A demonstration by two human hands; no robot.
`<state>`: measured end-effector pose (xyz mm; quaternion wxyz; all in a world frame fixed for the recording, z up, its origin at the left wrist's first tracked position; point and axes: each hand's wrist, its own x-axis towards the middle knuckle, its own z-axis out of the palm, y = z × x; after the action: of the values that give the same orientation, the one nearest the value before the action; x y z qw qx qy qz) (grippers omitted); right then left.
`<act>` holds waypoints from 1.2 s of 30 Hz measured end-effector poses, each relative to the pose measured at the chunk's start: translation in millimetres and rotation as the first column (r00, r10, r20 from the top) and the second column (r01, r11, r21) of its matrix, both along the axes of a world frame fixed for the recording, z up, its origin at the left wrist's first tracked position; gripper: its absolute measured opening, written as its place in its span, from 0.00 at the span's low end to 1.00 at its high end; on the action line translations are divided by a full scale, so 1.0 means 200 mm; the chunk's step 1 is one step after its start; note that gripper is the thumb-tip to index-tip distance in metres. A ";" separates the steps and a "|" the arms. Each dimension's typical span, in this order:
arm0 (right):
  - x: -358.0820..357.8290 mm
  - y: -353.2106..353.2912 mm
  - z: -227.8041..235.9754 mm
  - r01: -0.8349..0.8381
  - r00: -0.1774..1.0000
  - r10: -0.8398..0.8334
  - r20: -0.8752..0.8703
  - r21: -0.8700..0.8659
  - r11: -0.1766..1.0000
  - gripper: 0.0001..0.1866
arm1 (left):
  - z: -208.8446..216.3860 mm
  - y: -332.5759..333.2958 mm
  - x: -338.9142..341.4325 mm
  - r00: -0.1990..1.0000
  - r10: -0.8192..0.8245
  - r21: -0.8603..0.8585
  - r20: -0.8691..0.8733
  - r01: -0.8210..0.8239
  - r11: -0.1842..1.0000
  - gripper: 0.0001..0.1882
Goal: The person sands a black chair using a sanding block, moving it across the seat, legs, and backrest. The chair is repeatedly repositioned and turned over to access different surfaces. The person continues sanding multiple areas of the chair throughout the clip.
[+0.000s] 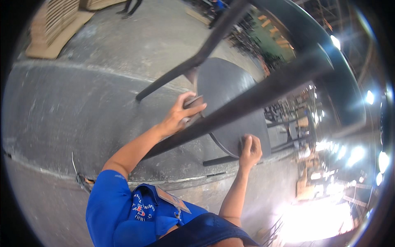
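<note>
A dark wooden chair [222, 82] stands on a grey work surface [82, 107], its rounded seat facing me and its curved backrest at the upper right. My left hand [177, 116] is closed around a small brown pad [194, 102] that looks like sandpaper. This hand is at the left edge of the seat, behind a slanting chair leg that crosses the view. My right hand [250, 151] has its fingers curled at the near edge of the seat; its fingertips are partly hidden.
Slatted wood pieces are stacked on a brown board [53, 37] at the far left. A cable [82, 181] hangs at the near edge of the surface. More dark chairs [288, 127] stand at the right. A person's legs [131, 8] show at the top.
</note>
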<state>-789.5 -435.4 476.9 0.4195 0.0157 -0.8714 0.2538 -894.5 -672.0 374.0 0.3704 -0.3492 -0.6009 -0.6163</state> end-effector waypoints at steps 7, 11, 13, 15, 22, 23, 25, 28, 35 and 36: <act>0.04 0.11 0.01 -0.072 0.966 0.083 -0.244 0.053 0.996 0.05 | -0.07 -0.28 0.25 0.914 -0.119 -0.190 0.389 0.206 0.960 0.23; 0.07 0.56 -0.18 0.123 0.756 -0.318 -0.572 -0.354 0.927 0.16 | -0.09 -0.24 0.49 0.873 -0.153 0.246 0.464 0.039 0.969 0.24; 0.06 0.86 -0.34 -0.008 0.844 -0.413 -0.344 -0.776 0.631 0.19 | -0.11 -0.15 0.52 0.865 -0.108 0.251 0.490 -0.022 0.968 0.24; -0.01 1.03 -0.60 -0.146 0.981 -0.017 -0.191 -0.804 0.576 0.25 | -0.14 -0.05 0.51 0.873 0.023 0.152 0.487 -0.110 0.982 0.25; 0.00 1.21 -0.81 -0.278 0.839 0.516 0.175 -0.678 0.681 0.35 | -0.24 0.16 0.48 0.863 0.179 0.173 0.472 -0.290 0.941 0.24; 0.02 1.19 -0.77 -0.313 0.879 0.473 0.066 -0.668 0.675 0.32 | -0.24 0.19 0.49 0.872 0.203 0.176 0.446 -0.307 0.935 0.23; 0.11 1.23 -0.64 -0.294 0.879 0.472 0.062 -0.710 0.640 0.30 | -0.21 0.27 0.54 0.846 0.219 0.208 0.487 -0.356 0.911 0.23; 0.38 1.36 -0.48 -0.190 0.950 0.301 0.078 -0.621 0.760 0.28 | -0.16 0.44 0.60 0.823 0.160 0.290 0.545 -0.365 0.885 0.21; 0.94 1.50 -0.34 0.029 0.999 -0.032 0.009 -0.728 0.685 0.32 | -0.04 1.09 0.19 0.901 0.010 0.129 0.433 -0.072 0.989 0.22; 0.95 1.45 -0.35 0.054 0.995 -0.099 -0.016 -0.749 0.660 0.31 | -0.01 1.19 0.06 0.909 0.184 -0.048 0.374 -0.179 0.983 0.22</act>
<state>-599.5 -144.6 406.3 0.4232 -0.1873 -0.6784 0.5706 -882.7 -433.7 371.9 0.3016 -0.1694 -0.6947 -0.6307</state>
